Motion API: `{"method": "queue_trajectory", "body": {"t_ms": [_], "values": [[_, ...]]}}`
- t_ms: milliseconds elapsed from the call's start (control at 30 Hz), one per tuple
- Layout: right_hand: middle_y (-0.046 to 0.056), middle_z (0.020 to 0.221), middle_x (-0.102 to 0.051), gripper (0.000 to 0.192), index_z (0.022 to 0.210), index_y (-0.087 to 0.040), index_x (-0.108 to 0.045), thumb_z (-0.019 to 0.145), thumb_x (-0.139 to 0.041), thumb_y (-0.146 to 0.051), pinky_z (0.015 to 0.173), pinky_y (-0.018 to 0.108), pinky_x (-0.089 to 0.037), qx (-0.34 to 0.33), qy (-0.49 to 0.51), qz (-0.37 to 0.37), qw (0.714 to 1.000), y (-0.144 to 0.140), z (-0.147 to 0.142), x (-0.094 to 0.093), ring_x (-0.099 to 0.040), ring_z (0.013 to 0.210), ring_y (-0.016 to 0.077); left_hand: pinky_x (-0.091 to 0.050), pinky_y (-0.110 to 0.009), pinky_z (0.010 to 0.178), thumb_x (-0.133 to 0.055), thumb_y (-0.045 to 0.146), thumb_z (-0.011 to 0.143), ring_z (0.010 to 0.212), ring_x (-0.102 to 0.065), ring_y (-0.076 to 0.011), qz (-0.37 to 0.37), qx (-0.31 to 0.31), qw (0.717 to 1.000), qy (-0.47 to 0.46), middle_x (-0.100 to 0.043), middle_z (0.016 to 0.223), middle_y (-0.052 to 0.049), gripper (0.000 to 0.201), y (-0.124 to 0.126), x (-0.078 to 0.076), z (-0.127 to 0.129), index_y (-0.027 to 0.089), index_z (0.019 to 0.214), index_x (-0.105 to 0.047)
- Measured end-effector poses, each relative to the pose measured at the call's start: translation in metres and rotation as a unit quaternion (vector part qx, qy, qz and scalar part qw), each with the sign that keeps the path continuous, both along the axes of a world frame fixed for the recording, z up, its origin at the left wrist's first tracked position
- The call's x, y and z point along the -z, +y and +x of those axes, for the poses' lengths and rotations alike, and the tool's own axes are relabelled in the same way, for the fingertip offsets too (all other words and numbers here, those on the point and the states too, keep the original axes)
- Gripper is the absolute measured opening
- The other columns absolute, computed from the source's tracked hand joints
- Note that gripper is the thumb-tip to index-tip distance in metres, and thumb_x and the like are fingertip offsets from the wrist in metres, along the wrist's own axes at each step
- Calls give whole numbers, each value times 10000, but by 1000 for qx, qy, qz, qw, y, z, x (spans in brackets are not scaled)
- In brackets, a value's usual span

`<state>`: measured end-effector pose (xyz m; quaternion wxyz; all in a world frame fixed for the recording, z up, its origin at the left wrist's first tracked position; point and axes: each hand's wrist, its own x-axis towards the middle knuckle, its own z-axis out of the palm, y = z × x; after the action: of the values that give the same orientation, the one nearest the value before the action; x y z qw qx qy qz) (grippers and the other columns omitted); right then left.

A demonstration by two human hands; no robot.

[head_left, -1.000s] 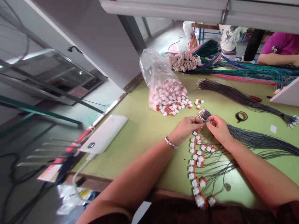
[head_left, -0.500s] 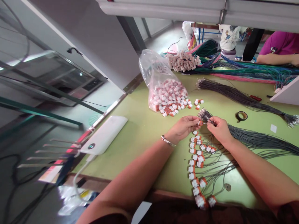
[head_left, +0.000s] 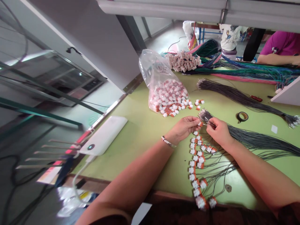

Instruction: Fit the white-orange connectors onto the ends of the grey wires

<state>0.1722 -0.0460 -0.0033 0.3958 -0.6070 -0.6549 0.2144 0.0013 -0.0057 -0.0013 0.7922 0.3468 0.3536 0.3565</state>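
Between the thumb and fingers of my left hand is a small white-and-orange connector. My right hand pinches a thin dark wire, its metal tip pointing at the connector. Whether the tip touches the connector I cannot tell. Just behind the hands lies a bundle of dark wires with bare metal ends. Below them, a curved column of wired connectors runs down toward the table's near edge, their wires trailing right.
A clear plastic bag spills loose connectors onto the green table. Farther right lie another wire bundle, black tape and a red-handled tool. A white power bank sits left. A person's arm rests beyond coloured wires.
My right hand has shifted very slightly left, closer to the connector. My left hand keeps its hold on the connector in nearly the same place.
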Motion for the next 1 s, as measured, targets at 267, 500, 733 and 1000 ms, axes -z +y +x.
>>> {"method": "queue_trajectory", "body": {"t_ms": [267, 500, 733, 1000], "values": [[20, 643, -612, 67, 762, -201, -565, 730, -512, -226, 581, 270, -361, -32, -124, 32, 991, -1, 2, 1, -490, 547, 145, -441, -190, 527, -780, 232, 693, 500, -578, -78, 17, -36, 997, 60, -620, 559, -10, 241, -2, 0, 5, 97, 688, -580], [26, 661, -619, 85, 790, -206, -567, 726, -513, -220, 593, 270, -367, -43, -131, 27, 990, 1, 2, 5, -508, 571, 153, -413, -188, 499, -789, 330, 673, 469, -567, -79, 57, -58, 991, 111, -623, 520, -13, 309, -4, 4, 11, 105, 691, -578], [-33, 565, -518, 41, 710, -208, -534, 695, -541, -246, 542, 249, -346, -47, -7, -10, 999, 3, 0, 9, -422, 514, 115, -428, -190, 510, -787, 330, 678, 496, -573, -71, 67, -26, 994, 77, -638, 573, -11, 307, -4, 3, 15, 104, 700, -579], [-47, 532, -466, 35, 637, -201, -514, 631, -522, -234, 504, 240, -322, -44, 82, -50, 994, 6, 3, 5, -376, 501, 99, -479, -196, 576, -778, 214, 697, 541, -615, -77, 30, -40, 997, 57, -645, 636, -15, 238, -5, 0, 13, 89, 711, -576]]}}
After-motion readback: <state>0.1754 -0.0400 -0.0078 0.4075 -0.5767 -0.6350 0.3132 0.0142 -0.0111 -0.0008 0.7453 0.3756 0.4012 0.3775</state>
